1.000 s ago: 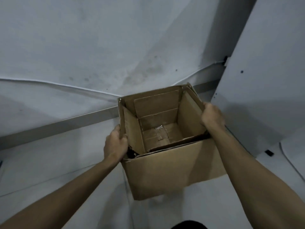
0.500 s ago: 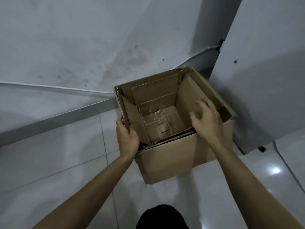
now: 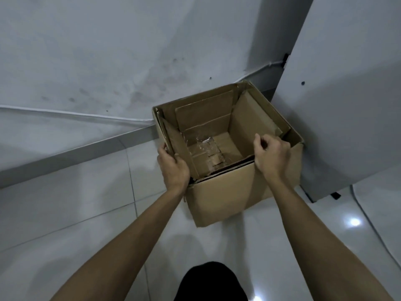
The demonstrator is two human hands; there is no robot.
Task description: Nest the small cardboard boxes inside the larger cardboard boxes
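Note:
A large brown cardboard box (image 3: 225, 196) stands open on the white tiled floor, in the corner by the wall. Inside it sits a smaller cardboard box (image 3: 249, 118), open at the top, with clear tape on its bottom. My left hand (image 3: 173, 168) grips the left near corner, thumb on the inner box's flap. My right hand (image 3: 272, 156) is closed on the near right edge of the inner box, where its side flap meets the outer box's rim.
A grey wall (image 3: 108, 51) with a white cable (image 3: 65, 115) along it stands behind the box. A white panel (image 3: 347, 105) leans at the right, touching the box. A dark shape (image 3: 211, 281) lies at the bottom edge. Another cable (image 3: 368, 218) runs along the floor at right.
The box has come down from the air onto the floor by the panel. My right hand has left the right rim and closed on the inner box's near right edge.

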